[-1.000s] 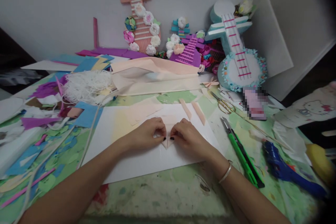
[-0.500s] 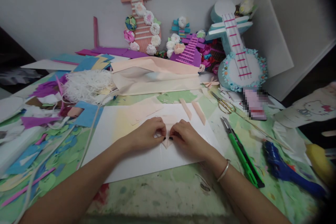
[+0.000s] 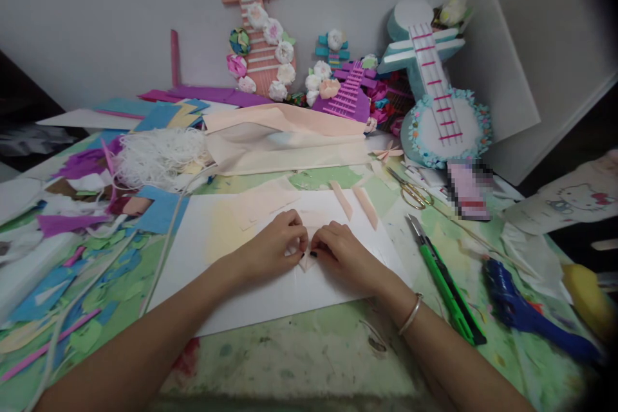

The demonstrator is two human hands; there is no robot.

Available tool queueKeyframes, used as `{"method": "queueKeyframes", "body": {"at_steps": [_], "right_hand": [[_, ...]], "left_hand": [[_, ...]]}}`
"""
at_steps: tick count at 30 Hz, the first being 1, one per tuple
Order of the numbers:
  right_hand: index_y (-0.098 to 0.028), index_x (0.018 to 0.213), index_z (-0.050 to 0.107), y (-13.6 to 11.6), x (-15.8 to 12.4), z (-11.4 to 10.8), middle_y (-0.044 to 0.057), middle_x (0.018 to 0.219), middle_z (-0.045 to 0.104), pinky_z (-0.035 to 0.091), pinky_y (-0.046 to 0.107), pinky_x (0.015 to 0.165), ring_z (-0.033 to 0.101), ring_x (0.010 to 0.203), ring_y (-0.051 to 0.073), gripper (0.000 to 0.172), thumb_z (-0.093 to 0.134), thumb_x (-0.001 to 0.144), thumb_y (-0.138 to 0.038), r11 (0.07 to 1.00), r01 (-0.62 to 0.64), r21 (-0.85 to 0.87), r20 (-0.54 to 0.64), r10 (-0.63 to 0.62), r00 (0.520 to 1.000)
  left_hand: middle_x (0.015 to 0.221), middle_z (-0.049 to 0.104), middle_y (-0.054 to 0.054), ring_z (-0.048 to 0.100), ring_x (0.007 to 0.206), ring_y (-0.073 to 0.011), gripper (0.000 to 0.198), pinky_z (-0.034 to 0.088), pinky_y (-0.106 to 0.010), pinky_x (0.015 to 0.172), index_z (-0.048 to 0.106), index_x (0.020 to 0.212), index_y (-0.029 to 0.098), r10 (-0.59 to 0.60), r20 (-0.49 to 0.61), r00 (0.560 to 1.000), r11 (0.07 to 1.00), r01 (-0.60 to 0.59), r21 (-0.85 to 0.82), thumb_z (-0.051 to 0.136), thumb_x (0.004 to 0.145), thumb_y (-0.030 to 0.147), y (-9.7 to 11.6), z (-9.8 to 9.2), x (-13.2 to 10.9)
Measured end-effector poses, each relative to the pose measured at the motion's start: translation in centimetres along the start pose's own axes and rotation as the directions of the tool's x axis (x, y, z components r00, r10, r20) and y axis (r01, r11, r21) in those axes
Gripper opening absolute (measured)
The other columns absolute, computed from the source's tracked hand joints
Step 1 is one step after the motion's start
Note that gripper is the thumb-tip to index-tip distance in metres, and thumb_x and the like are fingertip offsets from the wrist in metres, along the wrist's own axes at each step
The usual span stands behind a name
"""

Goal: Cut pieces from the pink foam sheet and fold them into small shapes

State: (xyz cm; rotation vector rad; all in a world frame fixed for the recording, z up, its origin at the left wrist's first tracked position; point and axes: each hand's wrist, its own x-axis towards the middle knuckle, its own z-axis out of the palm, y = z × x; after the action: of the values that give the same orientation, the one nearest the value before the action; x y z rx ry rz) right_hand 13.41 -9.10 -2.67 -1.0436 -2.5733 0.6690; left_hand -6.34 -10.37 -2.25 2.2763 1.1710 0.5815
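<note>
A small pale peach piece of paper [image 3: 306, 262] comes to a point on the white board [image 3: 232, 309]. My left hand [image 3: 282, 241] pinches its left side, fingers closed. Close beside it, my right hand [image 3: 338, 248] has its fingertips pressed on the piece's right side. The fingers hide most of the piece. Behind my hands lie a larger peach sheet [image 3: 263, 199] and two narrow peach strips [image 3: 342, 199], [image 3: 365, 207] at the board's back edge.
Right of the board lie a green utility knife [image 3: 449, 290] with its blade out, scissors [image 3: 412, 193] and a blue glue gun [image 3: 526, 315]. Paper scraps [image 3: 111, 270] and white string [image 3: 161, 158] cover the left. Decorated instrument models [image 3: 437, 103] stand against the wall.
My left hand has shifted slightly up and to the right, nearer my right hand. The right hand has barely moved.
</note>
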Motion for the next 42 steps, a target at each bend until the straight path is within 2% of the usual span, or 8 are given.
{"method": "queueKeyframes", "body": {"at_steps": [4,9,14,17,20,29,36,42], "right_hand": [[-0.016,0.087,0.057,0.1,0.0,0.0,0.003,0.084,0.059,0.034,0.031,0.075,0.048,0.084,0.017,0.007,0.051,0.089,-0.013,1.000,0.005,-0.003,-0.009,-0.005,1.000],[-0.016,0.084,0.057,0.0,0.0,0.0,0.004,0.084,0.059,0.034,0.031,0.075,0.048,0.084,0.017,0.008,0.051,0.089,-0.014,1.000,0.012,-0.003,-0.018,-0.012,1.000],[-0.015,0.086,0.058,-0.2,0.0,0.0,0.005,0.085,0.059,0.034,0.031,0.075,0.048,0.084,0.017,0.009,0.050,0.088,-0.011,1.000,0.008,-0.007,-0.014,-0.008,1.000],[-0.015,0.084,0.057,-0.3,0.0,-0.1,0.004,0.084,0.059,0.034,0.031,0.076,0.048,0.084,0.017,0.008,0.052,0.087,-0.011,1.000,-0.009,-0.017,0.002,0.009,1.000],[-0.015,0.084,0.057,-0.4,0.1,-0.2,0.005,0.085,0.060,0.034,0.031,0.077,0.049,0.086,0.017,0.009,0.051,0.088,-0.010,1.000,-0.009,-0.014,0.005,0.009,1.000],[-0.015,0.083,0.057,-0.5,0.1,-0.3,0.005,0.083,0.059,0.034,0.030,0.076,0.048,0.086,0.018,0.008,0.052,0.087,-0.010,1.000,-0.013,-0.011,0.006,0.013,1.000],[-0.015,0.083,0.056,-0.6,0.1,-0.3,0.005,0.082,0.058,0.034,0.031,0.076,0.046,0.085,0.018,0.007,0.052,0.088,-0.011,1.000,-0.008,-0.021,-0.008,0.008,1.000],[-0.015,0.083,0.056,-0.6,0.2,-0.4,0.004,0.081,0.058,0.034,0.030,0.074,0.047,0.083,0.017,0.008,0.052,0.087,-0.010,1.000,-0.011,-0.016,0.002,0.012,1.000]], "left_hand": [[0.084,0.052,-0.005,0.046,0.086,-0.0192,0.014,0.041,-0.031,0.076,0.060,0.072,0.016,0.063,-0.001,0.998,0.983,-0.061,0.172,0.051,0.081,0.010,0.4,0.5,-0.1],[0.083,0.056,-0.008,0.046,0.083,-0.0207,0.022,0.042,-0.034,0.075,0.060,0.076,0.013,0.086,0.090,0.992,0.926,-0.113,0.362,0.043,0.090,0.011,2.0,0.5,-0.7],[0.106,0.057,-0.014,0.048,0.099,-0.0268,0.020,0.042,-0.039,0.080,0.061,0.096,0.010,0.052,0.082,0.995,0.861,-0.087,0.500,0.043,0.089,0.009,3.4,1.4,-2.9],[0.118,0.056,-0.018,0.046,0.111,-0.0321,0.030,0.040,-0.043,0.084,0.055,0.117,0.007,0.046,0.051,0.998,0.798,-0.067,0.599,0.043,0.090,0.012,3.7,2.4,-4.3],[0.130,0.052,-0.019,0.041,0.123,-0.0338,0.036,0.035,-0.046,0.091,0.050,0.126,0.005,0.044,0.021,0.999,0.740,-0.046,0.671,0.039,0.092,0.012,3.8,3.1,-5.1],[0.134,0.051,-0.018,0.043,0.126,-0.0295,0.040,0.033,-0.043,0.091,0.047,0.130,0.005,0.050,0.045,0.998,0.697,-0.067,0.714,0.033,0.094,0.012,4.2,3.7,-5.8],[0.135,0.052,-0.013,0.044,0.125,-0.0249,0.040,0.030,-0.040,0.094,0.048,0.129,0.009,0.014,-0.065,0.998,0.749,0.033,0.662,0.032,0.093,0.013,4.7,4.3,-5.9],[0.133,0.054,-0.013,0.045,0.124,-0.0240,0.040,0.029,-0.041,0.095,0.049,0.128,0.009,0.034,-0.135,0.990,0.781,0.058,0.621,0.033,0.092,0.015,4.6,4.6,-6.0]]}}
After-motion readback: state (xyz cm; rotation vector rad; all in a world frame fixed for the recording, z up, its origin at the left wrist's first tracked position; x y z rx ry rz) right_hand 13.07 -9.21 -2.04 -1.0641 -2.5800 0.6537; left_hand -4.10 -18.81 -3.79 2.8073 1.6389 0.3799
